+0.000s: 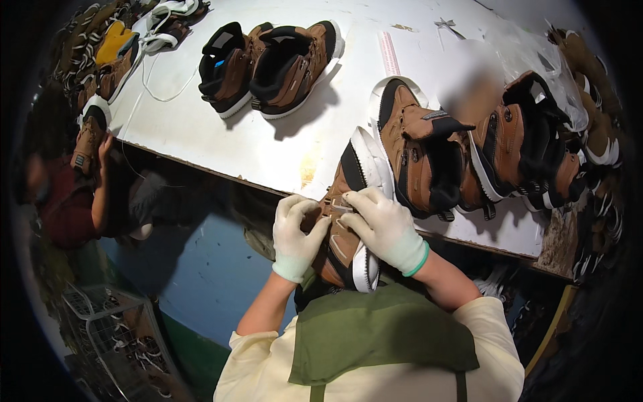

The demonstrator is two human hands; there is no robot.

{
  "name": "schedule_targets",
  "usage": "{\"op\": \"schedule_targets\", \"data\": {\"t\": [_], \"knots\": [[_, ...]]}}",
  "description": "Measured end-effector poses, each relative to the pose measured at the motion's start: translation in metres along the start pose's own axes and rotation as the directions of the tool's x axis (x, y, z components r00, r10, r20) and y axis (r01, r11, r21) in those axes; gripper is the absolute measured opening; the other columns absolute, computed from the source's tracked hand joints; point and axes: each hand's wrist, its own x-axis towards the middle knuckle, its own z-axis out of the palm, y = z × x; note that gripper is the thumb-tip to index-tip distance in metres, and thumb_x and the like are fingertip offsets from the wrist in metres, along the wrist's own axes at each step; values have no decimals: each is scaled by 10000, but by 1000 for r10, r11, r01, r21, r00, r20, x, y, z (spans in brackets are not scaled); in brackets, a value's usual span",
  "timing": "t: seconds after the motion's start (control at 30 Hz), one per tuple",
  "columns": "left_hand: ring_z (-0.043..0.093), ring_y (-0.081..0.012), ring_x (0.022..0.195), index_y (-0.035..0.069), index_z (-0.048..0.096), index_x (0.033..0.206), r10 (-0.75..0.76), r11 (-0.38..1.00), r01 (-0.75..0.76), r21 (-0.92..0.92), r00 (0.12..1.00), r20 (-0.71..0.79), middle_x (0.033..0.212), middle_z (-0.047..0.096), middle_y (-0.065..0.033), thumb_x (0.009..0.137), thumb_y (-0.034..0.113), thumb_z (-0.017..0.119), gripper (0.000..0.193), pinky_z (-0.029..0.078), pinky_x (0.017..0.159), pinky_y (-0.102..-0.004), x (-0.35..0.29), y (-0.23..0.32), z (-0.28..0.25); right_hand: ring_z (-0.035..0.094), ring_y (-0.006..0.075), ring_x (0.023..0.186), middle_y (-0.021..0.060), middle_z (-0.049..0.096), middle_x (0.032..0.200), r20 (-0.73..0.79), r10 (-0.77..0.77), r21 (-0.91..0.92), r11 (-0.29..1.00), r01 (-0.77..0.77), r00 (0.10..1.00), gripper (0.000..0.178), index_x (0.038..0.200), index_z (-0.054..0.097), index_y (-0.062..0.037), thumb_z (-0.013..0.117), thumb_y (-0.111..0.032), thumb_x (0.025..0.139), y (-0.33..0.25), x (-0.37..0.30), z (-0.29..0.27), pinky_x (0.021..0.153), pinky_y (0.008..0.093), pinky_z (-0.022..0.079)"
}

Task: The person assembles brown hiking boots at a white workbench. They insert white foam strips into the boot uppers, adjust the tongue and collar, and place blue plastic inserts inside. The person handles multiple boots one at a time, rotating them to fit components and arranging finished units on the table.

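A brown shoe with a black toe cap and white sole leans against the table edge, toe pointing away from me. Both my hands wear whitish gloves with green cuffs. On the shoe's left side, my left hand is closed, thumb and fingertips against the brown upper. My right hand is bent over the right side, its thumb and forefinger pinched at the upper. Thin pale strands or lines show on the upper by the right fingertips; what those fingers pinch is too small to make out.
Brown boots crowd the white table at my right, near a clear plastic bag. Another pair stands farther back. A measuring strip and scissors lie beyond. At left, another person's hand holds a shoe.
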Motion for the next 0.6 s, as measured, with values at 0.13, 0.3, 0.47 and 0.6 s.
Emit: {"op": "schedule_targets", "data": {"t": [0.13, 0.3, 0.47, 0.6], "knots": [[626, -218, 839, 9, 662, 953, 25, 999, -26, -19, 999, -37, 1003, 596, -121, 744, 17, 754, 229, 533, 733, -313, -1, 4, 1, 660, 283, 764, 84, 598, 945, 27, -65, -176, 982, 69, 998, 324, 1121, 579, -98, 689, -251, 858, -6, 1, -4, 605, 373, 543], [633, -252, 841, 10, 669, 937, 82, 997, -82, 13, 996, -47, 964, 607, -133, 754, 0, 730, 193, 533, 729, -328, 4, 8, 5, 644, 258, 784, 68, 596, 932, 25, -127, -297, 946, 129, 992, 345, 1126, 622, -65, 712, -187, 816, -9, 2, 1, 620, 358, 533], [635, -277, 835, 12, 669, 919, 119, 992, -116, 58, 992, -51, 922, 622, -134, 755, -11, 712, 170, 530, 716, -347, 7, 8, 10, 634, 229, 776, 63, 582, 899, 16, -171, -407, 899, 162, 985, 358, 1106, 625, -41, 698, -138, 769, -8, 2, 8, 598, 337, 526], [638, -285, 807, 16, 667, 892, 122, 990, -118, 72, 991, -55, 905, 624, -131, 757, -7, 711, 144, 527, 705, -352, 10, 8, 12, 624, 211, 747, 56, 566, 870, 9, -203, -471, 863, 183, 979, 334, 1087, 635, -41, 653, -110, 761, -7, 2, 11, 569, 323, 514]]}}
